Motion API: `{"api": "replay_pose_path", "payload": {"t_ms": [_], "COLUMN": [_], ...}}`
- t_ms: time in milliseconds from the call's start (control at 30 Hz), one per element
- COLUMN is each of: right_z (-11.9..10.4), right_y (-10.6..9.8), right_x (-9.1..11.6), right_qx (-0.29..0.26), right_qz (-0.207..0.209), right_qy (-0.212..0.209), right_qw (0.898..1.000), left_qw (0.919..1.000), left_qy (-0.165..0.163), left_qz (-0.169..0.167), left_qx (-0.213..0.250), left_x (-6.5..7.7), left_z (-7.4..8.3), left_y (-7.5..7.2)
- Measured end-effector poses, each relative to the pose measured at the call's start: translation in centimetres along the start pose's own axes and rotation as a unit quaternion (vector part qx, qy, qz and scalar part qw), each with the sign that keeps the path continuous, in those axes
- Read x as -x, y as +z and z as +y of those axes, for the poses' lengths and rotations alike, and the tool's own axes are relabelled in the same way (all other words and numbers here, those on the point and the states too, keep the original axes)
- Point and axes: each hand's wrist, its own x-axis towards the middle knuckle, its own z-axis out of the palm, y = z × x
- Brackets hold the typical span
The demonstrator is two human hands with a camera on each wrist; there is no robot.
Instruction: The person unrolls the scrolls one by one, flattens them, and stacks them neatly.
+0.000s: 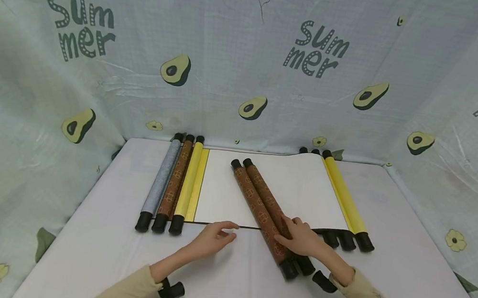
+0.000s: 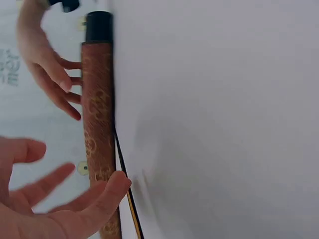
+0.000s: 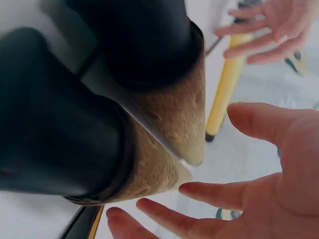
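A brown scroll [image 1: 255,203] with gold flower patterns and black end caps lies diagonally, its two rollers side by side, over an unrolled white sheet [image 1: 227,181] with yellow borders. My right hand [image 1: 303,239] rests on the lower part of the brown rollers, thumb towards the left roller; the right wrist view shows its fingers [image 3: 214,194] spread beside them. To the left, my left hand [image 1: 212,238] hovers at the sheet's near edge with relaxed fingers, apart from the brown scroll. In the left wrist view the brown scroll [image 2: 97,99] passes behind the left fingers.
At the sheet's left end, grey-blue [image 1: 161,180], brown [image 1: 173,183] and yellow [image 1: 188,182] rollers lie side by side. Along the right end runs another yellow roller [image 1: 344,195], with several black end caps [image 1: 330,238] beside it. A printed cloth backdrop [image 1: 232,38] surrounds the white table [image 1: 216,291].
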Motion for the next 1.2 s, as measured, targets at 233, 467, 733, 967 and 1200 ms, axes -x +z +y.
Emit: {"api": "replay_pose_path", "payload": {"t_ms": [233, 467, 733, 967, 1200], "right_z": [1.6, 2.9, 4.1, 4.6, 4.3], "right_y": [-1.7, -3.0, -3.2, -3.0, -3.2], "right_x": [-2.4, -4.4, -5.8, -6.0, -5.8], "right_qx": [-0.116, -0.290, -0.423, -0.463, -0.472], "right_qz": [-0.048, -0.099, -0.152, -0.172, -0.179], "right_qy": [-0.001, 0.066, 0.120, 0.141, 0.134], "right_qw": [0.992, 0.950, 0.885, 0.858, 0.853], "left_qw": [0.9146, 0.7827, 0.7338, 0.7071, 0.7113], "left_qy": [-0.172, -0.239, -0.254, -0.270, -0.277], "left_qz": [0.014, 0.075, 0.052, 0.032, 0.054], "left_qx": [0.366, 0.570, 0.628, 0.653, 0.644], "left_x": [-2.7, -5.3, -6.9, -7.6, -8.2], "left_z": [0.9, 1.0, 0.8, 1.4, 2.0], "left_y": [0.7, 1.0, 0.7, 0.7, 0.6]}}
